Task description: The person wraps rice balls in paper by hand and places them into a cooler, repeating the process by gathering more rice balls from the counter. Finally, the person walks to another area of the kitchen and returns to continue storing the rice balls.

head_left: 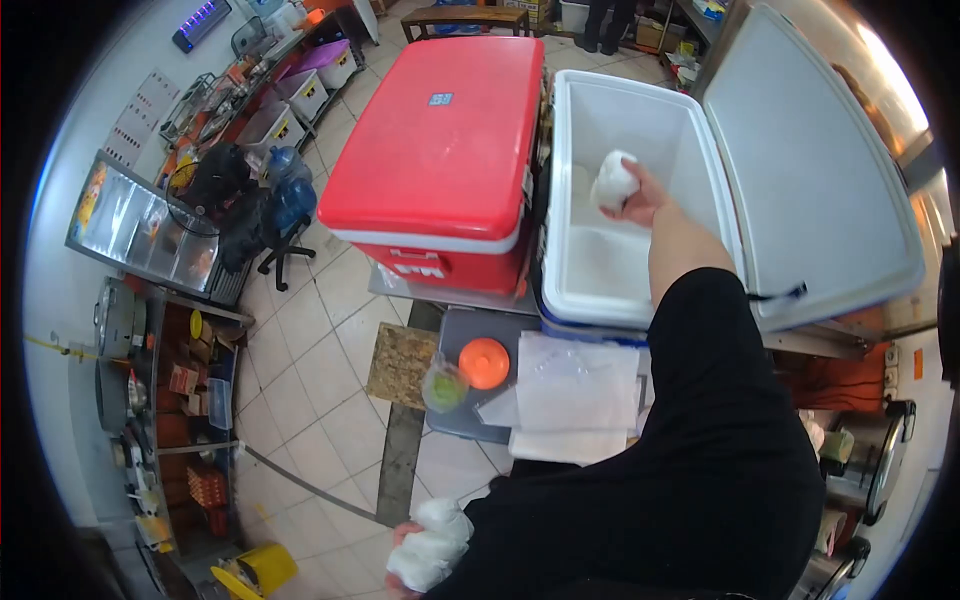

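Observation:
My right hand (645, 200) reaches into the open white-lined cooler (652, 290), its fingers closed round a white bundle (614, 180) that looks wrapped in thin plastic. Low in the view, near my body, my left hand (398, 580) holds more white bundles (434, 548) of the same look; they cover most of its fingers. What is inside the wrapping does not show. The cooler's hinged lid (810, 170) leans back to the right.
A closed red cooler (430, 140) stands left of the open one. In front, a grey lid-like surface (470, 325) bears an orange round lid (484, 363), a bag with something green (445, 386) and white sheets (577, 385). Shelves (195, 400) line the left wall.

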The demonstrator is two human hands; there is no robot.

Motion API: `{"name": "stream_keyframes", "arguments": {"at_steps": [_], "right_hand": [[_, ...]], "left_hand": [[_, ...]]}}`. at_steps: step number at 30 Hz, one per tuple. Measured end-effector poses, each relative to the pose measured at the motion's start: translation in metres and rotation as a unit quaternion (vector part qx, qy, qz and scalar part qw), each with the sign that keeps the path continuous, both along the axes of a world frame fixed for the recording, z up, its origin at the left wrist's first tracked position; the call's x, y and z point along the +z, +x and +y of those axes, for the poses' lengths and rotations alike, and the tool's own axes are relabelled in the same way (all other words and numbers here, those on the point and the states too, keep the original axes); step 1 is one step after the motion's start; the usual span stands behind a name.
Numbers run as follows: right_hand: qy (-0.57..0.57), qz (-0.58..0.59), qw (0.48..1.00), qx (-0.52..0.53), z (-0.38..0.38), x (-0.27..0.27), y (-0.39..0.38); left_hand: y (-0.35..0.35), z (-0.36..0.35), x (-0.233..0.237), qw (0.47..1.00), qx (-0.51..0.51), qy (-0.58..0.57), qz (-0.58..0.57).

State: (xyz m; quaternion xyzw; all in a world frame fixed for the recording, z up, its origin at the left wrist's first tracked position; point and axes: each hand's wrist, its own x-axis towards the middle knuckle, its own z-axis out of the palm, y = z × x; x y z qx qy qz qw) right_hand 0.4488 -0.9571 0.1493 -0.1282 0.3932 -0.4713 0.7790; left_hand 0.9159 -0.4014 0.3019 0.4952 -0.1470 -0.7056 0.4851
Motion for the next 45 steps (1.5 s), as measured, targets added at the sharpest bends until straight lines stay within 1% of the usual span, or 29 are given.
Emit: {"name": "stream_keyframes", "arguments": {"at_steps": [1,2,4,5,6,8,11,12,14,15,17,18,22,24,26,27,28,29,30,32,33,35,36,38,39,40,42,44,45], "right_hand": [[0.049,0.017,0.999,0.014,-0.002,-0.017,0.004],[0.053,0.018,0.998,0.013,-0.004,-0.03,0.011],[0.112,-0.002,0.993,-0.022,-0.015,-0.048,0.034],[0.124,-0.051,0.991,-0.024,-0.02,-0.059,0.041],[0.133,-0.053,0.989,-0.028,-0.028,-0.071,0.045],[0.107,-0.064,0.992,-0.03,-0.042,-0.096,0.049],[0.1,0.012,0.993,-0.059,-0.037,-0.068,0.06],[0.095,0.028,0.994,-0.051,-0.043,-0.077,0.059],[0.098,0.061,0.992,-0.056,-0.036,-0.067,0.066],[0.121,0.06,0.989,-0.06,-0.035,-0.069,0.066],[0.129,0.114,0.981,-0.095,-0.027,-0.057,0.07],[0.128,0.144,0.975,-0.108,-0.025,-0.053,0.067],[0.121,0.168,0.971,-0.117,-0.013,-0.037,0.04],[0.117,0.201,0.969,-0.089,-0.008,-0.033,0.013],[0.135,0.247,0.959,-0.041,-0.004,-0.044,-0.011],[0.126,0.252,0.959,-0.034,-0.005,-0.049,-0.014],[0.153,0.245,0.957,-0.029,-0.002,-0.056,-0.014],[0.182,0.238,0.954,-0.026,-0.003,-0.064,-0.013],[0.18,0.239,0.954,-0.021,-0.01,-0.074,-0.01],[0.143,0.29,0.946,-0.005,-0.021,-0.094,0.004],[0.15,0.283,0.947,-0.001,-0.021,-0.093,0.012],[0.142,0.357,0.923,0.015,-0.025,-0.083,0.015],[0.146,0.354,0.924,0.012,-0.026,-0.087,0.01],[0.168,0.519,0.837,-0.049,-0.036,-0.09,-0.004],[0.167,0.52,0.836,-0.049,-0.042,-0.09,-0.008],[0.12,0.545,0.826,-0.07,-0.048,-0.089,-0.011],[0.075,0.571,0.812,-0.089,-0.048,-0.091,-0.008],[0.131,0.69,0.71,0.044,-0.05,-0.071,0.021],[0.126,0.692,0.71,0.043,-0.049,-0.069,0.02]], "left_hand": [[0.0,-0.013,-0.004,1.0,0.003,0.009,0.006],[0.0,-0.026,-0.008,1.0,0.005,0.018,0.01],[0.0,-0.051,-0.015,0.999,0.007,0.03,0.019],[0.0,-0.061,-0.017,0.999,0.006,0.035,0.02],[0.001,-0.069,-0.02,0.999,0.007,0.042,0.021],[0.006,-0.084,-0.024,0.998,0.01,0.053,0.023],[0.014,-0.097,-0.031,0.998,0.005,0.057,0.028],[0.015,-0.099,-0.035,0.998,0.004,0.054,0.032],[0.019,-0.104,-0.039,0.998,0.0,0.054,0.038],[0.021,-0.106,-0.042,0.998,-0.004,0.052,0.041],[0.024,-0.11,-0.045,0.998,-0.014,0.047,0.047],[0.026,-0.112,-0.046,0.998,-0.019,0.044,0.049],[0.038,-0.109,-0.046,0.997,-0.02,0.042,0.059],[0.043,-0.11,-0.045,0.997,-0.014,0.036,0.068],[0.044,-0.108,-0.045,0.997,-0.003,0.03,0.076],[0.043,-0.107,-0.043,0.997,0.002,0.029,0.077],[0.042,-0.106,-0.041,0.997,0.007,0.031,0.077],[0.042,-0.107,-0.036,0.998,-0.027,0.026,0.048],[0.036,-0.109,-0.031,0.998,-0.021,0.025,0.048],[0.036,-0.103,-0.027,0.998,-0.001,0.04,0.042],[0.036,-0.099,-0.026,0.998,0.005,0.045,0.038],[0.037,-0.095,-0.028,0.998,0.009,0.052,0.032],[0.037,-0.095,-0.029,0.998,0.006,0.053,0.034],[0.038,-0.099,-0.033,0.998,-0.001,0.052,0.037],[0.038,-0.101,-0.036,0.998,-0.005,0.05,0.04],[0.038,-0.102,-0.038,0.998,-0.008,0.049,0.043],[0.038,-0.105,-0.042,0.998,-0.014,0.046,0.051],[0.04,-0.108,-0.044,0.996,-0.033,0.048,0.073],[0.039,-0.111,-0.042,0.996,-0.03,0.044,0.075]]}}
